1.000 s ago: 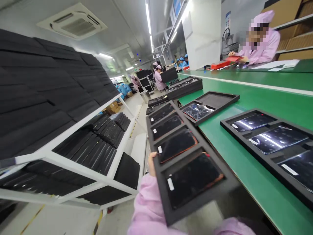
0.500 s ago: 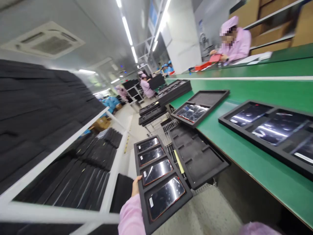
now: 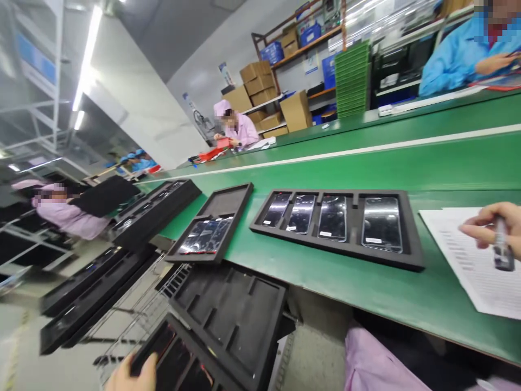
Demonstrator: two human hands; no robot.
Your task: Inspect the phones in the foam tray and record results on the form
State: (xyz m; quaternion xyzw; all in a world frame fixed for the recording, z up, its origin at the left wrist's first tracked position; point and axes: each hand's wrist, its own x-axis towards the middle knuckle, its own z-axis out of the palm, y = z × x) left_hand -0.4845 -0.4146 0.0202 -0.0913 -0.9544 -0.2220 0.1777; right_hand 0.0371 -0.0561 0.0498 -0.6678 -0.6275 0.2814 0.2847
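At the bottom, my left hand [image 3: 134, 373] grips the rim of a black foam tray [image 3: 185, 358] holding dark-screened phones, partly cut off by the frame edge. The tray overlaps another black foam tray [image 3: 236, 315] with bare slots, on the wire cart. At the right edge my right hand [image 3: 490, 225] is closed around a dark pen [image 3: 503, 244], above a printed sheet of paper [image 3: 459, 255] on the green bench. Left of the paper lies a foam tray [image 3: 337, 244] with several phones [image 3: 382, 222] in its slots.
Farther left on the green bench [image 3: 325, 271] is a foam tray [image 3: 240, 206] with screens grouped at one end. Stacked trays [image 3: 158, 212] stand behind it. A wire cart [image 3: 175, 279] sits against the bench edge. Co-workers in pink [image 3: 244, 130] and blue [image 3: 448, 65] sit across the bench.
The view has swung right. The phone tray in my left hand is now lower, at the bottom edge. My right hand with the pen, and the paper, have come into view.
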